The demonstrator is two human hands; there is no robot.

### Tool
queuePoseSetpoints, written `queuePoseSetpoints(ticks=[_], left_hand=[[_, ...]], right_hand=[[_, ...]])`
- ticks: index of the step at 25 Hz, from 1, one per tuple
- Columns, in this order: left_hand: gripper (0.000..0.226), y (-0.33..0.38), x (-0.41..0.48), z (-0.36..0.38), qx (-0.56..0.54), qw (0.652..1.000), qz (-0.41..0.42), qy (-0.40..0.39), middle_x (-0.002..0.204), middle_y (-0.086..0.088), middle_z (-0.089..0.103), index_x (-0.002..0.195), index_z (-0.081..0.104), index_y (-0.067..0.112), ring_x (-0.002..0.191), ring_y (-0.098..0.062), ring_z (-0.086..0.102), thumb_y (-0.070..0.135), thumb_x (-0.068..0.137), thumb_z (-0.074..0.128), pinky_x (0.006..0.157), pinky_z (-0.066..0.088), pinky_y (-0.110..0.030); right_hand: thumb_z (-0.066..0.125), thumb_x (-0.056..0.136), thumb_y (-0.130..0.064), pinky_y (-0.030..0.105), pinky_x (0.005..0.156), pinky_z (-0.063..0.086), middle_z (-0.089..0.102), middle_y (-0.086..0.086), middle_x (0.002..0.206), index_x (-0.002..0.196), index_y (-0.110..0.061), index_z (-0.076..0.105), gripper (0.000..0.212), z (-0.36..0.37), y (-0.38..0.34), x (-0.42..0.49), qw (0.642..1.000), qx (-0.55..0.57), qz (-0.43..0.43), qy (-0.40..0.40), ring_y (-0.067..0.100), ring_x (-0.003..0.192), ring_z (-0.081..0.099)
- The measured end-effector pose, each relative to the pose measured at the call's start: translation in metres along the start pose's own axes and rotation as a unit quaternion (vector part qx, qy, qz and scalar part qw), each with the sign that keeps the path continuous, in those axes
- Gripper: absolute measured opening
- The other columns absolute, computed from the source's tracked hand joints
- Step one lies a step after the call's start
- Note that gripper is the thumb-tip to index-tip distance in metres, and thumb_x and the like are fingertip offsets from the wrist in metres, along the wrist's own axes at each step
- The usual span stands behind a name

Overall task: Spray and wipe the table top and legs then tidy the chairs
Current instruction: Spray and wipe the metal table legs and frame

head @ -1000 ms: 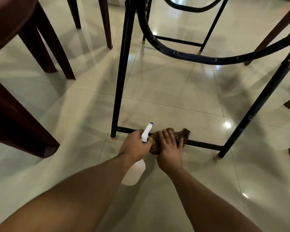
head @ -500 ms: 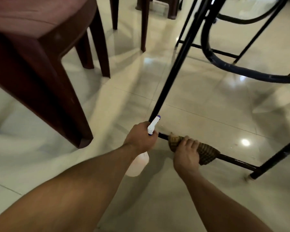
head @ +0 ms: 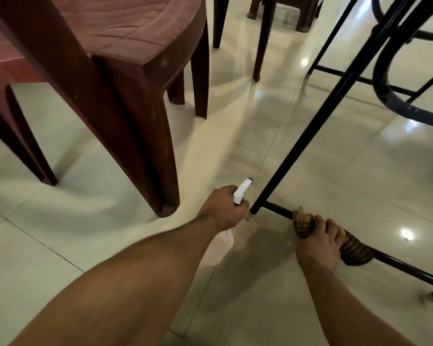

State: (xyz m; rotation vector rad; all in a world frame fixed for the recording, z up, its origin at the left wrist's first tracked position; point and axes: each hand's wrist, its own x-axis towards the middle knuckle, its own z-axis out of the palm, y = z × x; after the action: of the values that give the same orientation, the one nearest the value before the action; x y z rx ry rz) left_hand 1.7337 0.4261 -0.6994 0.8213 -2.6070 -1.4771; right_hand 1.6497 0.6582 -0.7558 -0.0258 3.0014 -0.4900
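Low over the tiled floor, my left hand [head: 223,208] grips the neck of a white spray bottle [head: 219,248] whose nozzle points up and away. The bottle's body hangs under my wrist. My right hand [head: 319,242] holds a brown striped cloth [head: 353,248] wrapped round the table's black bottom crossbar [head: 405,265]. The black table leg [head: 308,136] rises slanting from its foot, just right of my left hand.
A dark red plastic chair [head: 125,46] stands close on the left, its front leg near my left hand. More chair legs [head: 260,38] stand behind. A curved dark metal brace [head: 395,96] and thin black bars fill the upper right. Glossy floor tiles lie all around.
My right hand has slid the cloth to the right along the crossbar, away from the leg's foot. The view has swung left, bringing the red chair in. My left hand keeps the bottle.
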Motion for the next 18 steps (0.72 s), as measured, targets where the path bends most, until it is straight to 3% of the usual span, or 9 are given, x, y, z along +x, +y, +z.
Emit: queuePoseSetpoints(ticks=[2, 5, 7, 9, 13, 15, 18], left_hand=[[0.019, 0.001, 0.000, 0.003, -0.022, 1.000, -0.001, -0.001, 0.063, 0.002, 0.055, 0.070, 0.050, 0.018, 0.065, -0.035, 0.064, 0.035, 0.078, 0.055, 0.061, 0.062, -0.052], [0.019, 0.006, 0.000, 0.005, -0.039, 0.999, 0.005, -0.001, 0.061, 0.004, 0.054, 0.068, 0.048, 0.019, 0.059, -0.030, 0.061, 0.034, 0.077, 0.055, 0.061, 0.061, -0.051], [0.019, 0.008, -0.001, 0.005, -0.029, 1.000, 0.010, -0.002, 0.063, 0.003, 0.057, 0.068, 0.049, 0.021, 0.063, -0.030, 0.066, 0.037, 0.077, 0.054, 0.064, 0.061, -0.051], [0.019, 0.007, -0.002, 0.007, -0.029, 1.000, 0.008, -0.011, 0.064, 0.003, 0.058, 0.068, 0.049, 0.022, 0.065, -0.031, 0.068, 0.037, 0.079, 0.055, 0.065, 0.061, -0.050], [0.016, 0.010, 0.000, 0.011, -0.021, 0.999, 0.015, -0.026, 0.066, 0.002, 0.059, 0.070, 0.051, 0.022, 0.066, -0.031, 0.067, 0.031, 0.082, 0.056, 0.067, 0.060, -0.051], [0.016, 0.016, 0.001, 0.016, -0.024, 0.998, 0.033, -0.042, 0.070, 0.001, 0.064, 0.073, 0.055, 0.021, 0.067, -0.029, 0.067, 0.032, 0.083, 0.057, 0.067, 0.061, -0.052], [0.019, 0.025, 0.002, 0.023, -0.048, 0.997, 0.049, -0.038, 0.064, 0.004, 0.057, 0.071, 0.053, 0.020, 0.063, -0.029, 0.063, 0.034, 0.084, 0.057, 0.064, 0.060, -0.053]], right_hand=[[0.052, 0.088, -0.007, 0.055, 0.104, 0.041, 0.029, 0.008, 0.151, 0.145, -0.018, 0.039, 0.059, 0.003, -0.010, -0.002, 1.000, 0.015, 0.023, 0.008, 0.032, 0.145, 0.012], [0.052, 0.092, -0.019, 0.052, 0.114, 0.029, 0.029, 0.017, 0.152, 0.151, -0.007, 0.027, 0.065, 0.020, -0.072, -0.015, 0.995, 0.039, -0.087, -0.034, 0.036, 0.145, 0.014], [0.049, 0.098, -0.035, 0.048, 0.120, 0.019, 0.029, 0.021, 0.154, 0.153, 0.001, 0.019, 0.072, 0.028, -0.106, -0.022, 0.986, 0.116, -0.105, -0.059, 0.037, 0.146, 0.016], [0.046, 0.101, -0.040, 0.046, 0.116, 0.027, 0.036, 0.014, 0.153, 0.154, -0.007, 0.023, 0.067, 0.027, -0.103, -0.018, 0.985, 0.128, -0.104, -0.047, 0.031, 0.145, 0.022], [0.048, 0.101, -0.026, 0.046, 0.089, 0.051, 0.050, 0.003, 0.142, 0.144, -0.021, 0.039, 0.044, 0.003, -0.044, 0.000, 0.986, -0.027, -0.165, -0.027, 0.024, 0.134, 0.039], [0.052, 0.099, -0.020, 0.049, 0.086, 0.053, 0.051, 0.007, 0.138, 0.137, -0.019, 0.044, 0.039, -0.010, -0.003, 0.003, 0.995, -0.036, -0.089, -0.006, 0.028, 0.129, 0.042], [0.063, 0.096, -0.030, 0.056, 0.093, 0.049, 0.047, 0.014, 0.137, 0.131, -0.014, 0.046, 0.042, -0.026, 0.040, 0.007, 0.998, 0.005, 0.059, 0.020, 0.034, 0.130, 0.039]])
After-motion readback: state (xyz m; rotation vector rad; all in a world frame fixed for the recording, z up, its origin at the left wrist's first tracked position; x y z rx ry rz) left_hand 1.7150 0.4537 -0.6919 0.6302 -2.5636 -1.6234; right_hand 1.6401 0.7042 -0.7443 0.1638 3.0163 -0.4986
